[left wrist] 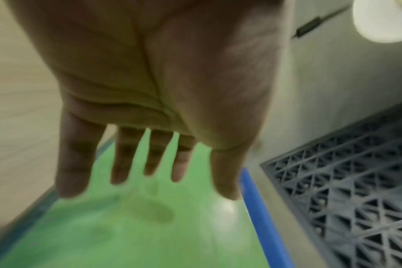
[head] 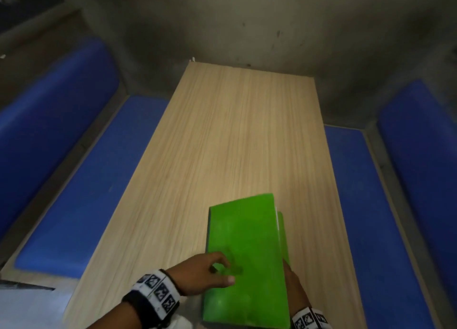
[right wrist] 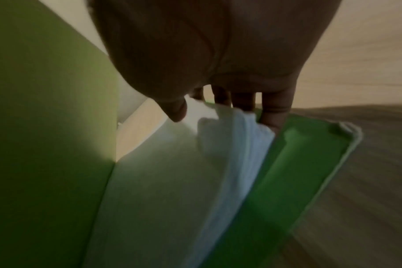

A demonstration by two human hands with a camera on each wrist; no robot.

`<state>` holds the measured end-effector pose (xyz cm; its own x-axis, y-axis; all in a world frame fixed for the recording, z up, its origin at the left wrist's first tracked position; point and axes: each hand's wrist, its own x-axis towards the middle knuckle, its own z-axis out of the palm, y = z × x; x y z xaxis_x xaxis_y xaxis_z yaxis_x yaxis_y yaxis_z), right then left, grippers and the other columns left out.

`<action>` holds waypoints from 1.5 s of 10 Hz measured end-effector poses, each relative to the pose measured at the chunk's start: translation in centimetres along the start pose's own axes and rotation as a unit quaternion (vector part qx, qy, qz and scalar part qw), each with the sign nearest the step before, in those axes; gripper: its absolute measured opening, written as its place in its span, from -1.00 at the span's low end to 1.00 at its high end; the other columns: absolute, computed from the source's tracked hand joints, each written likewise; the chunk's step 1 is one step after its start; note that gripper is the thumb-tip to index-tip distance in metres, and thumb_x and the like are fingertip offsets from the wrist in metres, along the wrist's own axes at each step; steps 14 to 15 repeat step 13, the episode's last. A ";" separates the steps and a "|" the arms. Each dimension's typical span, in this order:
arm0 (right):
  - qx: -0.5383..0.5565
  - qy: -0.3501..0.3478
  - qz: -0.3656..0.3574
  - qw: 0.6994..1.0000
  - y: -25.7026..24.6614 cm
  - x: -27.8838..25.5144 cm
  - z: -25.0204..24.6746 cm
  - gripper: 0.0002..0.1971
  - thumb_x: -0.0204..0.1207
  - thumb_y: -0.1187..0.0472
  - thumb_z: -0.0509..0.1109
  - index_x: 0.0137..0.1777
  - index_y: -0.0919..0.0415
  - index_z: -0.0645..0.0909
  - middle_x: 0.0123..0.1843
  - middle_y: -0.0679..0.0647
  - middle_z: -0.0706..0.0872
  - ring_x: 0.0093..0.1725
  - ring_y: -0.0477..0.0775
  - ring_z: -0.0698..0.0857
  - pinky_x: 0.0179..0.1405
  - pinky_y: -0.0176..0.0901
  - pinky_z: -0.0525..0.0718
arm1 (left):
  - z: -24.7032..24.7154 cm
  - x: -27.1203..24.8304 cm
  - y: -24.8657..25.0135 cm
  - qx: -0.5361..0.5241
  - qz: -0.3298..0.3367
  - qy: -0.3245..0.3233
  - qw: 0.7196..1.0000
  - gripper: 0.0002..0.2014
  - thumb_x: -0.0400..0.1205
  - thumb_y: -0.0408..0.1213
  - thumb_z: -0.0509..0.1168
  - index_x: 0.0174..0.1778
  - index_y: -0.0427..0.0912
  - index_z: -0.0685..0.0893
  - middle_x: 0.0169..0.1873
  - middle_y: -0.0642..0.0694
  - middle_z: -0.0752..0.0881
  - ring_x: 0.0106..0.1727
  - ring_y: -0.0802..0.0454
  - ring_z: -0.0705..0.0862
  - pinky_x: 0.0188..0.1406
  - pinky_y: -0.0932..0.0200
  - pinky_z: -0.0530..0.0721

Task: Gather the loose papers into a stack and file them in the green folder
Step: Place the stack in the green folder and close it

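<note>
Both hands were at the folder (head: 244, 259), which lay on the table (head: 222, 143) close to its near edge and toward the right side, its top cover almost down. No loose sheets showed anywhere else on the wood in the head view, so the gathering part looked finished. The papers (right wrist: 230, 163) sat as a white stack between the two green covers, and only a thin white line of them showed along the folder's right edge from above. The left hand (head: 202, 272) hovered just over the cover near its near-left part, fingers spread and mostly straight with the thumb loosely bent, gripping nothing; whether its fingertips actually touched the green could not be told, since the left wrist view was blurred. The right hand (head: 294, 286) was at the folder's near-right edge, largely hidden behind the cover from above. In the right wrist view its fingers (right wrist: 273, 112) reached down into the gap and lay against the edge of the stack, with the thumb on the other side above the top sheet; it seemed a light hold on the sheets rather than a firm clamp, though the dim picture left that uncertain. Judging by this, the filing was nearly complete: what remained was probably to draw the right fingers out, let the cover drop flat and press it shut. Blue benches (head: 74, 180) ran along both long sides of the table.
</note>
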<state>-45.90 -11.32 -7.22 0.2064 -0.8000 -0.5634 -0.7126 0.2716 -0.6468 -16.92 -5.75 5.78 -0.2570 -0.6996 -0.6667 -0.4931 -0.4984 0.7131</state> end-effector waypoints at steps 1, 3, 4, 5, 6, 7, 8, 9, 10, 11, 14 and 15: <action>0.075 -0.025 0.078 0.994 -0.6 0.5 -1.5 -0.82 0.64 -0.02 0.26 -0.06 -0.38 0.64 -0.01 0.12 0.78 0.04 0.14 0.76 0.09 0.02 0.71 | 0.4 3.1 -2.7 0.081 -0.079 0.074 0.991 -0.21 0.42 0.42 0.37 0.47 0.02 0.47 0.48 -0.12 0.45 0.41 -0.02 0.56 0.33 0.18 0.54; -0.023 -0.035 0.027 0.999 -0.8 0.1 -4.4 -0.41 0.56 -0.29 0.17 0.16 0.21 0.74 -0.08 0.16 0.80 -0.23 0.08 0.74 -0.24 -0.09 0.70 | 1.5 5.0 -7.3 -0.017 -0.123 0.128 0.984 -0.21 0.49 0.17 0.43 0.57 -0.18 0.46 0.47 -0.18 0.54 0.44 -0.05 0.60 0.33 0.14 0.63; -0.064 -0.029 0.093 0.993 -1.4 0.2 -3.3 -0.21 0.05 -0.43 0.54 0.23 0.04 0.69 0.06 0.01 0.67 0.06 0.05 0.73 0.18 -0.10 0.67 | 2.3 5.7 -7.9 -0.076 -0.120 0.140 0.980 -0.39 0.60 -0.12 0.47 0.55 -0.16 0.46 0.42 -0.14 0.56 0.41 -0.11 0.62 0.07 0.17 0.66; -0.070 0.022 0.121 0.990 -1.4 -0.2 -3.1 -0.45 0.30 0.10 0.63 0.29 0.09 0.58 0.12 0.10 0.60 0.10 0.13 0.67 0.23 -0.17 0.60 | 2.9 6.1 -7.6 -0.160 -0.121 0.144 0.969 -0.47 0.59 -0.23 0.49 0.46 0.01 0.48 0.42 -0.07 0.55 0.34 -0.14 0.66 -0.04 0.08 0.80; -0.020 0.036 0.159 0.986 -0.6 0.3 -3.8 -0.44 0.34 0.28 0.60 0.34 0.22 0.52 0.25 0.25 0.69 0.17 0.14 0.66 0.17 -0.24 0.53 | 3.4 7.6 -7.0 -0.194 -0.104 0.146 0.964 -0.38 0.55 -0.31 0.49 0.54 -0.03 0.49 0.45 -0.04 0.55 0.35 -0.11 0.64 -0.15 0.09 0.84; 0.000 0.072 0.169 0.983 0.0 0.7 -5.8 -0.46 0.37 0.33 0.57 0.35 0.23 0.51 0.28 0.23 0.68 0.22 0.17 0.65 0.20 -0.21 0.55 | 3.6 9.4 -4.9 -0.219 -0.099 0.110 0.964 -0.48 0.60 -0.35 0.46 0.47 0.01 0.51 0.42 -0.06 0.57 0.26 -0.09 0.69 -0.18 0.14 0.81; 0.013 0.120 0.167 0.979 0.7 1.3 -8.5 -0.47 0.41 0.37 0.53 0.38 0.19 0.50 0.32 0.21 0.66 0.26 0.20 0.65 0.28 -0.05 0.62 | 4.1 11.8 -2.3 -0.208 -0.077 0.077 0.972 -0.47 0.59 -0.32 0.48 0.47 -0.01 0.54 0.43 -0.13 0.59 0.18 -0.07 0.73 -0.13 0.15 0.79; 0.014 0.163 0.167 0.972 1.4 1.7 -10.9 -0.52 0.46 0.42 0.48 0.38 0.24 0.52 0.30 0.23 0.67 0.17 0.23 0.66 0.16 -0.05 0.64 | 5.2 14.2 0.3 -0.180 -0.045 0.053 0.981 -0.63 0.58 -0.35 0.47 0.24 0.08 0.61 0.37 -0.18 0.65 -0.04 0.07 0.71 -0.07 0.14 0.71; 0.016 0.196 0.175 0.965 2.6 1.9 -12.4 -0.49 0.46 0.41 0.47 0.42 0.27 0.49 0.34 0.27 0.65 0.17 0.27 0.68 0.12 -0.01 0.69 | 6.0 16.3 2.5 -0.150 -0.040 0.044 0.987 -0.49 0.56 -0.31 0.49 0.44 -0.07 0.57 0.49 -0.20 0.58 0.27 -0.17 0.74 0.24 -0.09 0.69; 0.022 0.203 0.188 0.961 3.2 1.8 -13.4 -0.50 0.46 0.43 0.47 0.41 0.33 0.49 0.29 0.31 0.67 0.10 0.28 0.68 0.04 -0.05 0.66 | 6.3 17.6 3.7 -0.124 -0.049 0.034 0.990 -0.31 0.58 -0.29 0.48 0.63 -0.15 0.41 0.57 -0.17 0.51 0.52 -0.30 0.55 0.43 -0.15 0.57; 0.031 0.181 0.197 0.963 3.6 2.1 -14.7 -0.42 0.48 0.36 0.47 0.50 0.28 0.42 0.41 0.27 0.60 0.31 0.31 0.62 0.27 0.01 0.62 | 6.0 17.9 3.6 -0.122 -0.014 0.037 0.992 -0.31 0.55 -0.23 0.48 0.62 -0.02 0.42 0.51 -0.18 0.59 0.34 -0.17 0.71 -0.04 0.13 0.78; 0.031 0.181 0.197 0.963 3.6 2.1 -14.7 -0.42 0.48 0.36 0.47 0.50 0.28 0.42 0.41 0.27 0.60 0.31 0.31 0.62 0.27 0.01 0.62 | 6.0 17.9 3.6 -0.122 -0.014 0.037 0.992 -0.31 0.55 -0.23 0.48 0.62 -0.02 0.42 0.51 -0.18 0.59 0.34 -0.17 0.71 -0.04 0.13 0.78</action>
